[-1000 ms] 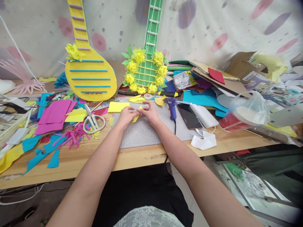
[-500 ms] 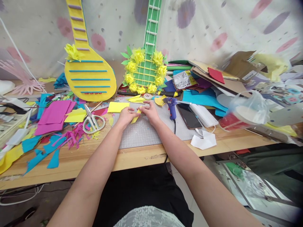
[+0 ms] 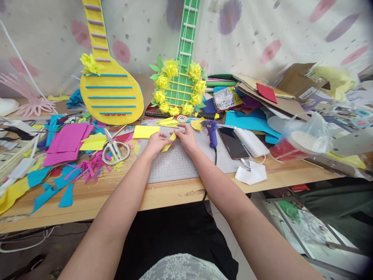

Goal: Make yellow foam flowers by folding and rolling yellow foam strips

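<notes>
Between my hands, just over the grey cutting mat [image 3: 171,169], is a small strip of yellow paper [image 3: 168,144]. My left hand [image 3: 157,144] pinches its lower left side, and the fingers of my right hand [image 3: 185,137] close on its upper right end. A stack of yellow paper [image 3: 145,132] lies just left of my left hand. Thin yellow paper pieces [image 3: 167,122] sit behind my fingers. To the right of my right hand, a purple hot glue gun [image 3: 212,134] rests beside a curved yellow paper piece [image 3: 197,124].
White-handled scissors [image 3: 115,151] lie left among paper scraps. Behind stand a yellow paper guitar [image 3: 112,99] and a green one [image 3: 179,91] ringed with yellow flowers. A phone [image 3: 233,143], a white power bank [image 3: 251,142] and a bagged cup [image 3: 300,144] are on the right.
The yellow strip sits slightly more upright between my fingers, with a little more of it showing. My hands have barely moved, and everything else stays in place.
</notes>
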The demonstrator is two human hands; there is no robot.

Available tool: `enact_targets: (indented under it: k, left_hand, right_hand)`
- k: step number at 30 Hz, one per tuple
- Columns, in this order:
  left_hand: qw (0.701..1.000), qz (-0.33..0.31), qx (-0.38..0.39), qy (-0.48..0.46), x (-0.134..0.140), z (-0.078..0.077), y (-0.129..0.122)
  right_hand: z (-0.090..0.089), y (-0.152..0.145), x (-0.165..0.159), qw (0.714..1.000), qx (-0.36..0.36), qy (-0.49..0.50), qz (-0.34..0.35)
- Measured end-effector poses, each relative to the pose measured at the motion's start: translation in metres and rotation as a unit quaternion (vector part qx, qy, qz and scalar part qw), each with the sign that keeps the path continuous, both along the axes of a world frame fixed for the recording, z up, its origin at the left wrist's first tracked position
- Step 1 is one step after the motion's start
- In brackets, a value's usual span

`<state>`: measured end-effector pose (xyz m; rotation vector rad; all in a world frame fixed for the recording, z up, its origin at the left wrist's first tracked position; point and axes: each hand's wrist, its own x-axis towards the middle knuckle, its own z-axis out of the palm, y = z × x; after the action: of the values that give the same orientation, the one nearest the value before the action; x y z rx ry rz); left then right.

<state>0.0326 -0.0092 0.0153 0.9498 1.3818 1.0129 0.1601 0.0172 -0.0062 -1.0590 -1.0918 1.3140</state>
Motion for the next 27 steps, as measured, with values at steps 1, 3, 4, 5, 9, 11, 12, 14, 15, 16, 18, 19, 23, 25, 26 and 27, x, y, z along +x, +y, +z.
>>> enact_targets:
  k: [1, 3, 4, 5, 9, 11, 12, 14, 15, 16, 18, 19, 23, 25, 26, 27]
  left_hand:
    - [1.0, 0.002, 0.0, 0.0, -0.0003, -0.0005, 0.0001]
    - [1.0, 0.007, 0.004, -0.002, -0.0009, -0.0018, 0.0005]
    - [1.0, 0.01, 0.007, -0.004, -0.0011, -0.0024, 0.0008]
    - [1.0, 0.012, 0.009, -0.005, -0.0013, -0.0028, 0.001]
    - [1.0, 0.012, 0.01, -0.005, -0.0009, -0.0019, 0.0012]
    - [1.0, 0.009, 0.007, -0.011, -0.0005, -0.0011, 0.001]
    - [1.0, 0.008, 0.007, -0.016, -0.0004, -0.0009, 0.001]
    - [1.0, 0.01, 0.006, -0.019, -0.0004, -0.0015, 0.001]
    - [1.0, 0.013, 0.007, -0.018, -0.0005, -0.0022, 0.0011]
    - [1.0, 0.016, 0.008, -0.015, -0.0007, -0.003, 0.0012]
    - [1.0, 0.02, 0.013, -0.011, -0.0011, -0.0045, 0.0013]
    - [1.0, 0.021, 0.016, -0.009, -0.0013, -0.0049, 0.0011]
    - [0.999, -0.002, 0.03, -0.011, -0.0021, -0.0016, -0.0009]
    - [1.0, -0.016, 0.02, -0.016, -0.0024, 0.0019, -0.0019]
    - [1.0, -0.019, 0.013, -0.018, -0.0023, 0.0034, -0.0023]
    - [1.0, -0.018, 0.005, -0.019, -0.0021, 0.0046, -0.0025]
  right_hand:
    - [0.0007, -0.0004, 0.0004, 1.0, 0.001, 0.001, 0.002]
    - [0.0018, -0.0017, 0.0017, 1.0, 0.003, -0.008, 0.009]
    - [0.002, -0.0024, 0.0024, 1.0, 0.005, -0.018, 0.014]
    - [0.0019, -0.0029, 0.003, 0.999, 0.009, -0.03, 0.018]
    - [0.0, -0.0029, 0.0033, 0.998, 0.029, -0.061, 0.008]
    - [-0.0001, -0.0017, 0.0025, 0.998, 0.03, -0.05, 0.003]
    - [0.0002, -0.0012, 0.0022, 0.999, 0.026, -0.041, 0.005]
    - [0.0015, -0.0008, 0.002, 1.0, 0.016, -0.024, 0.011]
    - [0.0022, -0.0009, 0.0021, 1.0, 0.011, -0.02, 0.015]
    - [0.0027, -0.0013, 0.0024, 1.0, 0.009, -0.02, 0.022]
    - [0.0029, -0.0024, 0.0032, 0.998, 0.011, -0.035, 0.041]
    - [0.0024, -0.0028, 0.0035, 0.998, 0.014, -0.047, 0.047]
    - [-0.0012, -0.0017, 0.0043, 0.996, 0.029, -0.074, 0.03]
    - [-0.0031, 0.0003, 0.0045, 0.996, 0.038, -0.074, 0.022]
    - [-0.0039, 0.0012, 0.0046, 0.996, 0.043, -0.073, 0.023]
    - [-0.0045, 0.002, 0.0047, 0.996, 0.047, -0.073, 0.024]
